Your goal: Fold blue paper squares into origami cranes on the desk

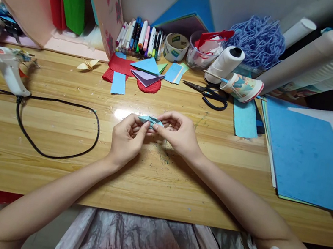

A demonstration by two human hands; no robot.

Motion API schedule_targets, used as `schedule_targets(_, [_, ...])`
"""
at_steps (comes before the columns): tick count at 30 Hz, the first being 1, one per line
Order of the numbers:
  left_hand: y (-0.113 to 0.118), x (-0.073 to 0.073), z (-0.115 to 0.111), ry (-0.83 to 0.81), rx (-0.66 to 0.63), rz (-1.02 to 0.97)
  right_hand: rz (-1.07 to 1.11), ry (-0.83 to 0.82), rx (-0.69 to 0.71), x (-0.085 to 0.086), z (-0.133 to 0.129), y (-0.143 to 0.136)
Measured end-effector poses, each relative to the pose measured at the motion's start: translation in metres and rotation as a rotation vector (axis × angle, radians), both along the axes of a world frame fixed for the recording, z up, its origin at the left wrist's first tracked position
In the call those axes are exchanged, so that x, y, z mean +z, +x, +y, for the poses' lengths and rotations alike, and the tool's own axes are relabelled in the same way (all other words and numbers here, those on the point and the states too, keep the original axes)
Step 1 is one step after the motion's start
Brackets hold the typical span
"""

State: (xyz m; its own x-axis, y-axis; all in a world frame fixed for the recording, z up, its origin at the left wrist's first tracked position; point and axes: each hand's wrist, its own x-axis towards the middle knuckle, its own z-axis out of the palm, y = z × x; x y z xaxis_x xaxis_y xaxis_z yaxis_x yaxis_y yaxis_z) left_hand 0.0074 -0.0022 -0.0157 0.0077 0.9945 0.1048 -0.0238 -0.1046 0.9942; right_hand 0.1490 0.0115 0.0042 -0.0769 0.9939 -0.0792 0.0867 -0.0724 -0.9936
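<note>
Pinching a small folded blue paper (pixel 147 119) from either side, the left hand (pixel 125 139) and the right hand (pixel 183 137) hold it between thumbs and fingers; its long axis runs from hand to hand; it is over the wooden table (pixel 153 197), neither hand clearly nearer.

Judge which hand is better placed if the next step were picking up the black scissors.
Right, probably. The right hand is nearer the scissors; the left hand would have to reach across. Both hold the folded blue paper, so the left would need to keep it alone.
</note>
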Motion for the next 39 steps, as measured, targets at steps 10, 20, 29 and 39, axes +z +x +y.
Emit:
schedule_targets(10, [-0.001,0.009,0.006,-0.077,-0.045,-0.054,-0.096,0.239,0.048,0.003,0.006,0.008])
schedule_targets(20, [-0.006,0.007,0.005,0.025,-0.123,0.031,0.116,-0.145,0.211,0.005,0.017,0.019])
schedule_targets(29, [-0.010,0.008,0.011,0.026,-0.007,-0.004,0.066,-0.068,0.123,0.006,0.009,0.011])
schedule_targets(39, [-0.014,0.013,0.008,0.173,0.030,0.352,0.086,-0.009,0.056,-0.004,0.007,0.007])
